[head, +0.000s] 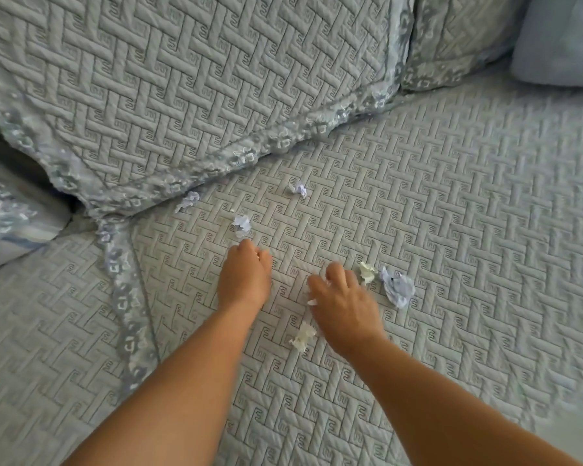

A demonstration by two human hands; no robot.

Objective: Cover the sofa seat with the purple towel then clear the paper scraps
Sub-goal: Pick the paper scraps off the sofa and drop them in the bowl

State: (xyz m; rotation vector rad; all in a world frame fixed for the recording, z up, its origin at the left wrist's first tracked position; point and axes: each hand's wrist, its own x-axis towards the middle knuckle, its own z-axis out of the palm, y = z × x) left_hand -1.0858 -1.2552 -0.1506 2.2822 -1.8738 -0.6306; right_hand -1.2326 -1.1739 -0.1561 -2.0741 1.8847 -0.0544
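Observation:
The sofa seat (468, 203) wears a pale grey-green quilted cover, and no purple towel is in view. Several crumpled paper scraps lie on it: one near the back cushion (187, 200), one further right (298, 188), one just beyond my left hand (242, 225), a cream one (367, 272), a larger bluish one (398, 287) and a cream one (303, 336) by my right wrist. My left hand (244, 277) rests knuckles up with fingers curled around a bit of white paper. My right hand (345, 304) is curled too, with a white scrap at its thumb.
A quilted back cushion (182, 79) with a lace-like edge leans over the seat's far left. A second cushion (458, 38) and a plain light-blue pillow (559, 38) sit at the far right. Another patterned cushion (4, 223) lies at the left edge.

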